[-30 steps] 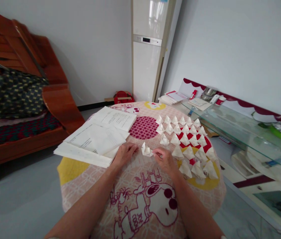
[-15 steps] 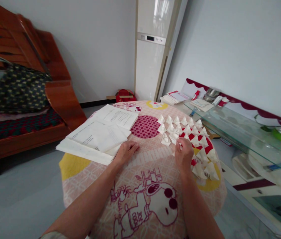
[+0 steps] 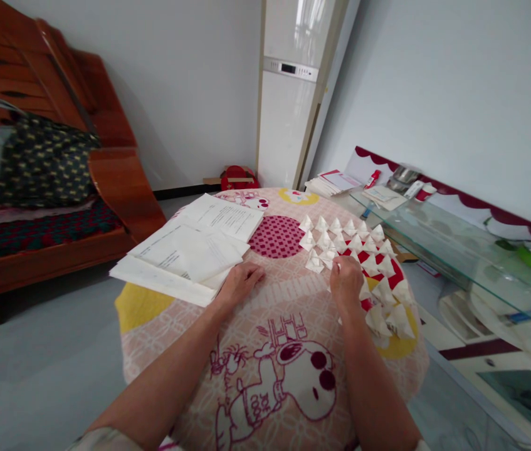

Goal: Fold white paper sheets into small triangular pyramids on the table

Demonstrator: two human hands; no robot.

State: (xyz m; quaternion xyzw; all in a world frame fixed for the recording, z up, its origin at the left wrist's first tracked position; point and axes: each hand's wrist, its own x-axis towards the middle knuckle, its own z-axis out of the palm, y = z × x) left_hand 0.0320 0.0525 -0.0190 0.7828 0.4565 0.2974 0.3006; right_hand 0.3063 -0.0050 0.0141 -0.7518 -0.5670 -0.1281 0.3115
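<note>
Your round, cloth-covered table [image 3: 288, 304] fills the foreground, a wooden bench [image 3: 117, 185] off its 10 o'clock side and a glass shelf [image 3: 439, 241] just beyond its rim at 2 o'clock. The loose stack of papers [image 3: 185, 254] lies at 10 o'clock, its outer corner reaching the edge; rows of folded paper pieces [image 3: 339, 242] crowd from 1 to 3 o'clock, the outermost near the rim. Your widest room for moving is the patterned cloth between your forearms, down toward 6 o'clock. Your left hand [image 3: 241, 282] rests beside the stack, fingers half-curled; how tightly they close, you cannot tell. Your right hand [image 3: 346, 280] is bent inward, thumb and fingers drawn together against one folded piece [image 3: 328, 257] at 1 o'clock; whether they pinch it cannot be told.
</note>
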